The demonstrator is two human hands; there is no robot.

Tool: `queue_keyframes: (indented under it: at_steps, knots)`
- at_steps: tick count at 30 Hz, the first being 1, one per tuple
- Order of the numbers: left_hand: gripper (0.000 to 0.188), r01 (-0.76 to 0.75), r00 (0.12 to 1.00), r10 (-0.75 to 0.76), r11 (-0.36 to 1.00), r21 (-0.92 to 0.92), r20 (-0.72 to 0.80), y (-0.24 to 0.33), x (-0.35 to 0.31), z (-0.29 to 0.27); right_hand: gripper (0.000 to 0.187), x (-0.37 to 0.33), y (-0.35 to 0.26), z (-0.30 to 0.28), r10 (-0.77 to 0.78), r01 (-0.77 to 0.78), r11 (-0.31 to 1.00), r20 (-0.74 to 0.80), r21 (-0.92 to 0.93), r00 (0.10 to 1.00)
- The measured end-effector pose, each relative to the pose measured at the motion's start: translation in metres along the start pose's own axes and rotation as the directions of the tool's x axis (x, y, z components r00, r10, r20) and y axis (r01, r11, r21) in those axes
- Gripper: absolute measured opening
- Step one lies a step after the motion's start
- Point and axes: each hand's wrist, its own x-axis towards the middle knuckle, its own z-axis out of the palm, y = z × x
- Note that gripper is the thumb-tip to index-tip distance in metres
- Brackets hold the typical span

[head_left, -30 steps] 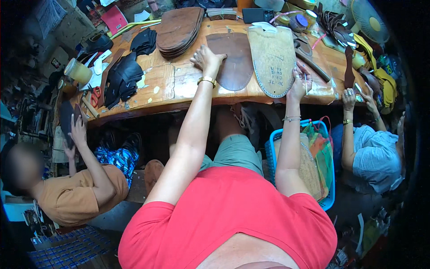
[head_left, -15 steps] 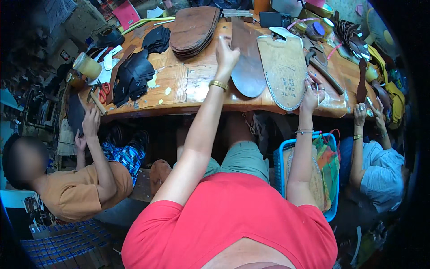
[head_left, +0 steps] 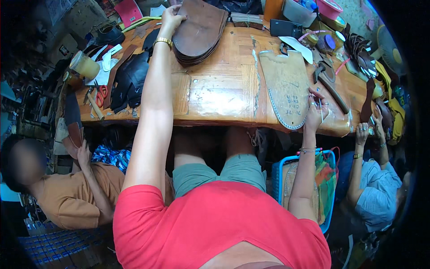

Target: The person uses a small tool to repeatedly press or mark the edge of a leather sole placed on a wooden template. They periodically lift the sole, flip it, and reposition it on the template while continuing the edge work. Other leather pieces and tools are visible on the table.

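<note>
A person in a red shirt is reaching the left hand (head_left: 171, 18) far across the wooden worktop (head_left: 219, 89), fingers closing on the edge of a stack of brown leather pieces (head_left: 199, 29), while the right hand (head_left: 316, 112) is pinching a thin tool beside a tan leather pattern (head_left: 286, 87)

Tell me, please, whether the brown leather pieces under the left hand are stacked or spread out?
Stacked: the brown leather pieces lie in one pile, layered edges showing along its near side, with the left hand on its far-left edge.
</note>
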Motion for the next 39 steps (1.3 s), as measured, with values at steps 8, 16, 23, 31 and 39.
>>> queue_keyframes:
  at_steps: [8,16,23,31,39]
  knots:
    - [0.059,0.227,0.974,-0.201,0.898,0.377,-0.107,-0.061,-0.007,-0.011,0.020,-0.001,-0.007,0.007,0.029,-0.029,0.999,0.019,-0.023,0.999]
    - [0.069,0.240,0.967,-0.072,0.580,0.778,-0.245,-0.001,-0.045,0.000,0.019,0.002,0.004,0.004,0.005,-0.004,0.999,0.044,-0.036,0.999]
    - [0.036,-0.582,0.748,0.658,0.591,0.559,0.084,0.135,-0.176,-0.034,0.022,0.005,0.021,-0.011,-0.048,0.050,0.997,0.039,-0.064,0.998]
    - [0.035,-0.037,0.983,0.142,0.767,0.641,-0.113,0.136,-0.409,-0.143,0.023,0.012,0.029,-0.010,-0.081,0.091,0.982,0.066,-0.165,0.995]
    - [0.073,0.563,0.765,-0.591,0.421,0.711,-0.256,0.063,-0.660,-0.178,0.018,0.024,0.032,-0.019,-0.227,0.265,0.818,0.138,-0.510,0.964]
